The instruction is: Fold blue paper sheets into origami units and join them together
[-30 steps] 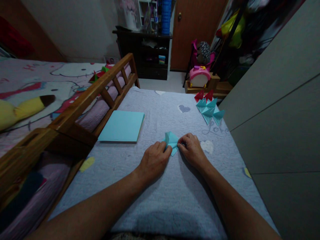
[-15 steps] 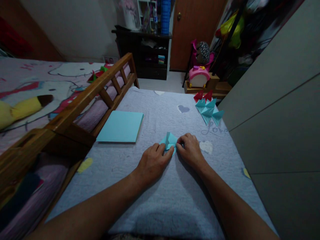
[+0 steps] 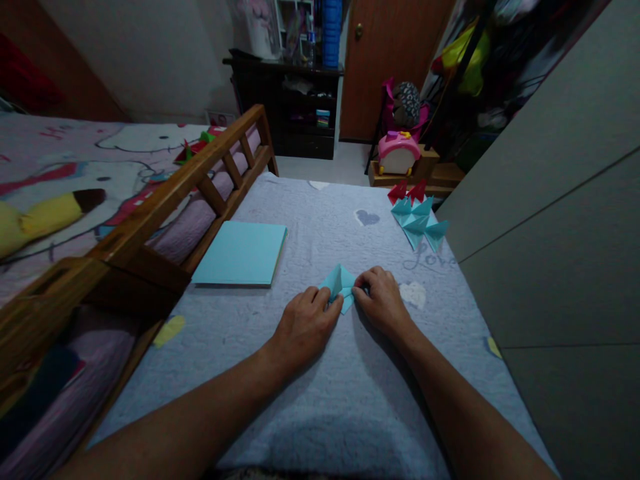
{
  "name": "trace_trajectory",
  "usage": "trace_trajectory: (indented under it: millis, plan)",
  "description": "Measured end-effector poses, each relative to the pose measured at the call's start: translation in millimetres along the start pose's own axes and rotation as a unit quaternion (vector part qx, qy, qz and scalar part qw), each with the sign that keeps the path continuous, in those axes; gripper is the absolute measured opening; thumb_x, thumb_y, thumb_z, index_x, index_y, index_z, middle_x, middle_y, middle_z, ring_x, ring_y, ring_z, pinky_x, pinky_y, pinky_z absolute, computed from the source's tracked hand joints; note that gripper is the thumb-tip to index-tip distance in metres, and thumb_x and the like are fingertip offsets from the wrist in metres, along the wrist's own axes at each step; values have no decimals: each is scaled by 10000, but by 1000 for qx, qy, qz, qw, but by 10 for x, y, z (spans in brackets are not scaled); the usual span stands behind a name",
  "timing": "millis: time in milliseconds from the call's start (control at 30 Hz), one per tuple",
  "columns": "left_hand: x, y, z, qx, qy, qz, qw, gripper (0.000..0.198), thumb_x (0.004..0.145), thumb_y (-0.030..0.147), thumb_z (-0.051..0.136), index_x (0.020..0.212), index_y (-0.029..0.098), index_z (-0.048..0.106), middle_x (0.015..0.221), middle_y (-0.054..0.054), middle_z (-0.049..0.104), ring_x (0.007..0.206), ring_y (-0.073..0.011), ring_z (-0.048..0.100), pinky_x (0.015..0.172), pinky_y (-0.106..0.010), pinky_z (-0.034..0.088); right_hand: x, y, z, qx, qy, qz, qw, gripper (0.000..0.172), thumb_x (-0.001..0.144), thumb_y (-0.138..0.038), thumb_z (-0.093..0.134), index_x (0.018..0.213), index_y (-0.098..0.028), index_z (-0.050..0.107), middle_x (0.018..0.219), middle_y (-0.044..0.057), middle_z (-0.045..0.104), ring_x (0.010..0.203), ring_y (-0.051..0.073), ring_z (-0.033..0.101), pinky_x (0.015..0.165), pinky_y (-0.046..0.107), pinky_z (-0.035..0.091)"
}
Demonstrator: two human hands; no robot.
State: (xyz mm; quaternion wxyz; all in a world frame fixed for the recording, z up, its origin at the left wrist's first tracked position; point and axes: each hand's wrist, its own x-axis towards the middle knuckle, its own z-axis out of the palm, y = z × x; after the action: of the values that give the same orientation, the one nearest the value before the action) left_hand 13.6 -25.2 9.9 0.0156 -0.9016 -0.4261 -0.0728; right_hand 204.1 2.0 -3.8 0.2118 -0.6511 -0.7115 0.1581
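Note:
A partly folded light-blue paper [image 3: 340, 281] lies on the bedsheet between my hands, one pointed flap standing up. My left hand [image 3: 307, 323] grips its left side, thumb at the near edge and fingers on top. With thumb and fingertips pinched together, my right hand [image 3: 381, 299] holds the right corner. A flat stack of light-blue square paper [image 3: 243, 255] rests to the left. At the far right of the sheet stand several folded light-blue pieces [image 3: 417, 220], with red folded pieces [image 3: 406, 192] just behind them.
A wooden bed rail [image 3: 185, 187] runs along the left, with another bed and a yellow plush [image 3: 55, 213] beyond it. A pale cabinet [image 3: 560, 200] borders the right side. Past the far edge are a dark shelf unit [image 3: 285, 110] and a pink toy [image 3: 399, 153].
My left thumb has shifted slightly left and back from the paper's middle, showing more of its near point. My right hand stays almost in place.

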Motion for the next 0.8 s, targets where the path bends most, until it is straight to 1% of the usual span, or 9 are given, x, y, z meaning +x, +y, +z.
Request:
trace_trajectory:
  millis: [167, 300, 467, 567, 633, 800]
  plan:
    - [-2, 0, 16, -8, 3, 0, 1000, 281, 972, 161, 559, 1245, 167, 627, 1023, -91, 659, 901, -247, 590, 753, -381, 550, 7, 35, -7, 6, -8, -3, 1000, 50, 869, -192, 631, 855, -192, 679, 932, 69, 625, 944, 245, 547, 868, 368, 395]
    - [-12, 5, 48, -1, 14, -4, 1000, 310, 977, 150, 536, 1281, 146, 598, 1023, -91, 653, 893, -250, 584, 747, -386, 554, 11, 30, -8, 0, -8, -4, 1000, 61, 872, -190, 620, 841, -197, 672, 919, 69, 622, 930, 243, 547, 861, 367, 394]
    - [-16, 15, 33, 1, 8, -9, 1000, 344, 977, 159, 538, 1319, 152, 575, 1023, -94, 654, 896, -251, 586, 741, -380, 550, 13, 6, 2, -12, 1, 0, 1000, 77, 867, -188, 612, 812, -201, 664, 903, 70, 620, 918, 244, 552, 851, 365, 396]
    - [-16, 12, 6, 2, 8, -3, 1000, 385, 973, 161, 548, 1357, 186, 557, 1018, -94, 656, 874, -245, 586, 717, -360, 538, 13, -5, 10, -17, 5, 4, 1000, 82, 865, -184, 608, 809, -198, 667, 899, 74, 624, 922, 248, 555, 849, 367, 397]
    - [-17, 8, -3, -1, 10, 1, 1000, 384, 972, 162, 551, 1353, 204, 566, 1016, -96, 655, 873, -240, 583, 711, -350, 530, 12, -11, 14, -19, 7, 5, 1000, 90, 867, -184, 601, 809, -199, 669, 902, 77, 626, 921, 250, 555, 845, 367, 396]
    - [-18, 13, 1, 3, 10, -4, 1000, 361, 966, 168, 564, 1325, 202, 589, 1019, -96, 654, 885, -245, 579, 722, -356, 533, 5, -24, 13, -24, 13, 8, 1000, 100, 864, -182, 591, 803, -200, 668, 904, 78, 624, 916, 249, 554, 839, 366, 396]
